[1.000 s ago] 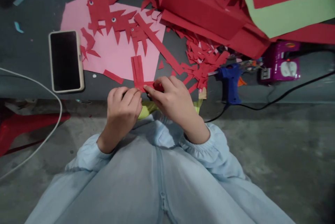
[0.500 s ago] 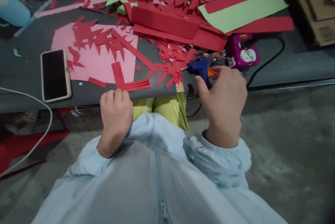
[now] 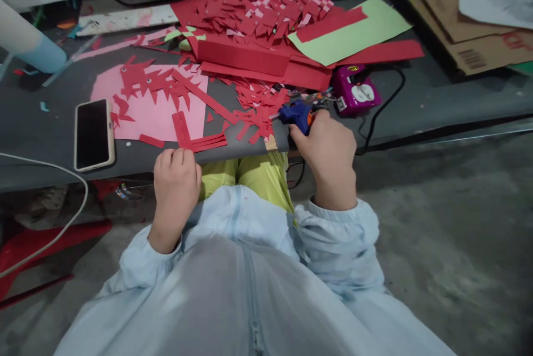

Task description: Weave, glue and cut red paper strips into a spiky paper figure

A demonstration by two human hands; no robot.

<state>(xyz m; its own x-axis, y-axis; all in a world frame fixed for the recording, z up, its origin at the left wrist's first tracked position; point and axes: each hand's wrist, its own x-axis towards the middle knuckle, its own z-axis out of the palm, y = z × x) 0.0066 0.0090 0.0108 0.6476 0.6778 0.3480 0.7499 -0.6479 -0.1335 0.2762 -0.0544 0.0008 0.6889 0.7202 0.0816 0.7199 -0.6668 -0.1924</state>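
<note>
My left hand [image 3: 176, 186] rests with curled fingers at the table's front edge, by some red paper strips [image 3: 208, 141]; whether anything is under the fingers is hidden. My right hand [image 3: 330, 150] is wrapped round a blue glue gun [image 3: 296, 115], whose tip points left at a pile of small red scraps [image 3: 260, 117]. Behind my left hand, red spiky paper shapes with small eyes [image 3: 154, 83] lie on a pink sheet [image 3: 145, 124]. A purple box [image 3: 355, 91] with a black cable stands just beyond my right hand.
A phone [image 3: 94, 135] lies at the left, with a pale cable near it. Red paper pieces [image 3: 266, 11] are heaped at the back beside a green sheet [image 3: 375, 28]. Cardboard [image 3: 491, 50] is at the right, a blue and white bottle [image 3: 37, 48] at the far left.
The camera view has tilted up and shifted right, showing more of the table's back. My right hand keeps hold of the glue gun; my left hand stays at the edge.
</note>
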